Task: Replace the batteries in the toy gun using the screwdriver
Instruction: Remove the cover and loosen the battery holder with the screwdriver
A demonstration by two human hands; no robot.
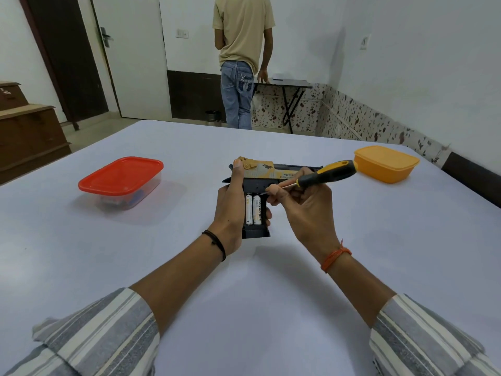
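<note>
1. Two forearms in striped grey-and-white sleeves reach forward over the pale worktop (135, 267).
2. Left hand (230, 210): fingers wrapped round the grip of the toy gun (260, 177), thumb lying up along its rear end; a black band circles the wrist.
3. Toy gun: held just above the worktop, barrel pointing right, grip toward the viewer. The grip compartment is open, showing two white batteries (253, 209) side by side.
4. Right hand (301, 204): fingers pinching the screwdriver (328, 173) near its metal shaft; the black-and-yellow handle slants up to the right. An orange thread circles the wrist.
5. Red-lidded clear container (120, 176): on the worktop, left of the gun.
6. Orange lidded container (386, 164): on the worktop, far right.
7. Background: a standing person (242, 50) facing away beside a small folding table (287, 85).
</note>
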